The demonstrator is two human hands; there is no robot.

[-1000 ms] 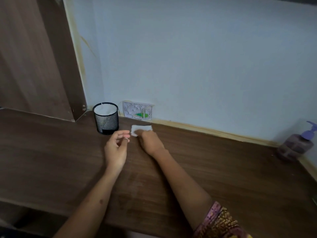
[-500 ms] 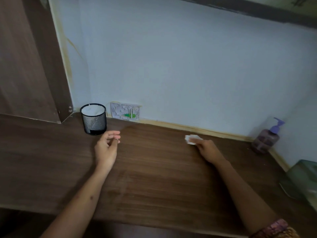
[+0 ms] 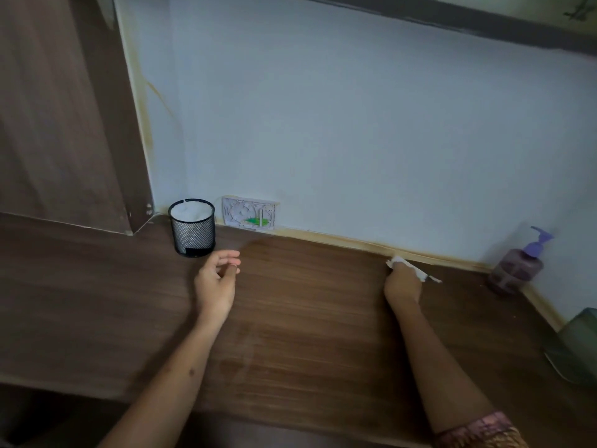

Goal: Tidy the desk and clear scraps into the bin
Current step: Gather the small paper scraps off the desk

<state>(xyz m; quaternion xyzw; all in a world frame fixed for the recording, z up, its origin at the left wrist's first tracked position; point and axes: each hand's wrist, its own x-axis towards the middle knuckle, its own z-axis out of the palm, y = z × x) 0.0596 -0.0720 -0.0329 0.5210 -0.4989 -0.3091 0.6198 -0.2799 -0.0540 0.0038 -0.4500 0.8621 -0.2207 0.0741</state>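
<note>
A black mesh bin (image 3: 193, 228) with white scraps inside stands at the back left of the brown wooden desk (image 3: 307, 324). My right hand (image 3: 402, 282) holds a white tissue (image 3: 407, 266) pressed against the desk near the back wall, right of centre. The tissue pokes out above and to the right of the fingers. My left hand (image 3: 217, 279) hovers just right of the bin, fingers loosely curled, thumb and fingertip close together; whether it holds a tiny scrap I cannot tell.
A purple pump bottle (image 3: 517, 266) stands in the back right corner. A wall socket plate (image 3: 249, 215) sits behind the bin. A greenish object (image 3: 575, 347) lies at the desk's right edge. A wooden cabinet side (image 3: 64, 118) rises at left.
My right hand has slid the tissue from beside the bin far to the right along the back of the desk. The left hand has stayed near the bin.
</note>
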